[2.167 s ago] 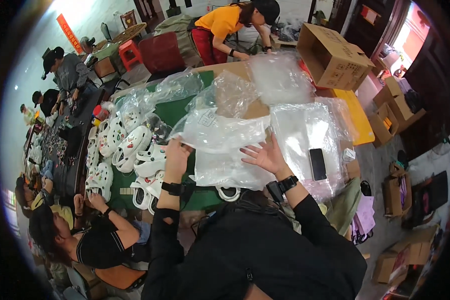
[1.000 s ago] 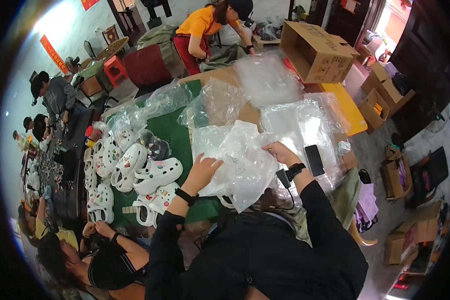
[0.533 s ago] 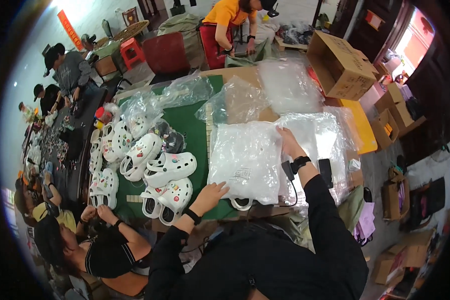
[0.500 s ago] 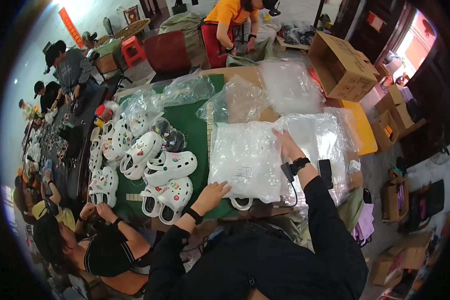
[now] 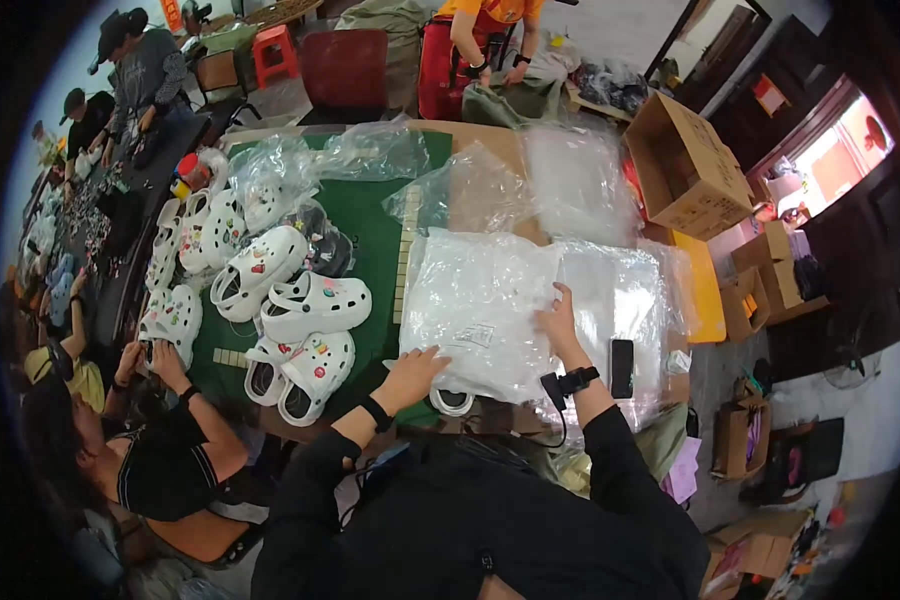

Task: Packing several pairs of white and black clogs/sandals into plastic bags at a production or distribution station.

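Seen from a head camera looking down: at six o'clock, nearest the viewer, two black-sleeved forearms reach onto a bench (image 5: 425, 195). The left hand (image 5: 417, 372), with a dark wristband, lies palm down with fingers spread and released on the near left corner of a stack of clear plastic bags (image 5: 485, 305). The right hand (image 5: 560, 325), with a black watch on its wrist, rests flat on the stack's right side, fingers loose and gripping nothing. The stack sits at the picture's centre, on the bench's near edge. A white ring-shaped object (image 5: 454, 402), possibly part of a clog, peeks from under the bags between the hands. A black phone (image 5: 621, 368) lies at four o'clock of the right hand on more plastic sheeting. At nine o'clock of the stack, white clogs with coloured charms (image 5: 300, 315) lie together on a green mat (image 5: 370, 240). At eight o'clock, another person (image 5: 160, 440) in a black top sits beside the bench, handling a clog. Farther off, at twelve o'clock, crumpled clear bags (image 5: 470, 185) cover the bench's far end. An open cardboard box (image 5: 685, 165) stands at two o'clock. Beyond, a person in an orange shirt (image 5: 485, 20) bends over green fabric.
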The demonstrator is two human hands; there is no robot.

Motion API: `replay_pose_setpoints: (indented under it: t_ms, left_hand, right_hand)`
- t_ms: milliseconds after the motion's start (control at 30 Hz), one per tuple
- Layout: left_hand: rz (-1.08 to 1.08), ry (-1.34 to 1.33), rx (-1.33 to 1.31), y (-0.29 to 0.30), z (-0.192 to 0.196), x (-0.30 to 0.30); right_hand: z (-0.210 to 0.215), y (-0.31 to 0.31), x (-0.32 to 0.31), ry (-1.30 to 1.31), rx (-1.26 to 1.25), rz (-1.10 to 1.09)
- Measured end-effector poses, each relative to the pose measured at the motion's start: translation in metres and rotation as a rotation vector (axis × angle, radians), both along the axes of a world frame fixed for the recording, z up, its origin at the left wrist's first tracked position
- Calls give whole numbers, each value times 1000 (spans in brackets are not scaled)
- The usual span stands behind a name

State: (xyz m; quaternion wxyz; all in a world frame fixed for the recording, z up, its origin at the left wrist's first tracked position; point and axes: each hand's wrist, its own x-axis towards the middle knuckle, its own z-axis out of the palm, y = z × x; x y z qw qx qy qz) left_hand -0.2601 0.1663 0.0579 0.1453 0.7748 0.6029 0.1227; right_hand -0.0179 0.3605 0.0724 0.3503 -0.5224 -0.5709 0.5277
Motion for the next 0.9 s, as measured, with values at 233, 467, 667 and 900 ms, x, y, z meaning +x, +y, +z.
replay_pose_setpoints:
  t_ms: [233, 467, 667, 900]
  left_hand:
    - [-35, -227, -369, 11, 21, 14]
    - [650, -604, -225, 16, -18, -31]
    - [502, -1134, -438, 22, -34, -36]
    - [465, -1099, -523, -1, -14, -44]
  right_hand:
    - [-58, 32, 18, -460, 151, -65]
    - [-66, 9, 10, -502, -82, -19]
    - [-70, 35, 27, -704, 130, 447]
    - [25, 118, -64, -252, 194, 329]
